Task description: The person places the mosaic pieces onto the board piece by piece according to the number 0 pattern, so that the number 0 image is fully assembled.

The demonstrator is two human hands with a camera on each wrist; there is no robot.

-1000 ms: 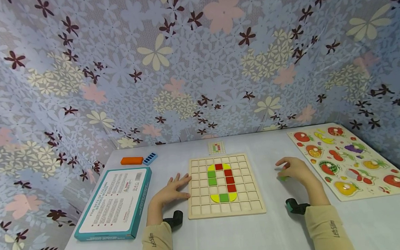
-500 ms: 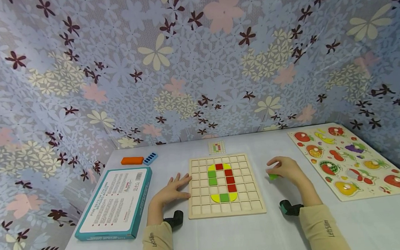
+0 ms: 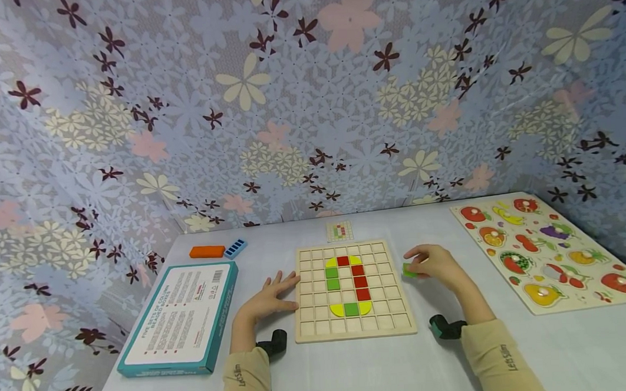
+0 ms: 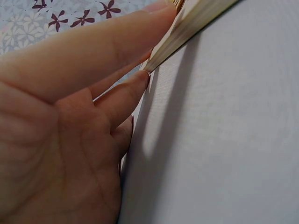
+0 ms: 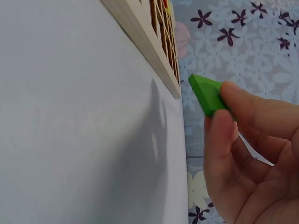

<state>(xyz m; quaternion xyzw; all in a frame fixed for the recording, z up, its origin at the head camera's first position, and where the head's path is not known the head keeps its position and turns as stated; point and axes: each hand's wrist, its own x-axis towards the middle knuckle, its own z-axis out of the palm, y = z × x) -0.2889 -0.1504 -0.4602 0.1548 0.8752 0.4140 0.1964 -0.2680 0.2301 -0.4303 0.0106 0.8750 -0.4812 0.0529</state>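
A wooden grid board (image 3: 312, 328) lies in the middle of the table, with red, green and yellow tiles set in some of its squares. My left hand (image 3: 267, 298) rests at the board's left edge, fingers spread; in the left wrist view its fingertips touch the board's side (image 4: 187, 30). Just off the board's right edge, my right hand (image 3: 435, 266) pinches a green tile (image 5: 205, 95) between thumb and fingers. The right wrist view shows that tile held above the tabletop, part of it covered by the fingertips. A small pattern card (image 3: 339, 231) lies behind the board.
A teal and white box (image 3: 176, 315) lies on the left. Behind it are an orange block (image 3: 207, 252) and a blue slotted piece (image 3: 235, 248). A fruit puzzle board (image 3: 550, 254) covers the right side. Floral cloth (image 3: 309, 130) hangs along the table's back.
My right hand has moved left, carrying the green tile from the open table toward the grid board's right edge. The left hand and the tiles on the board have stayed put.
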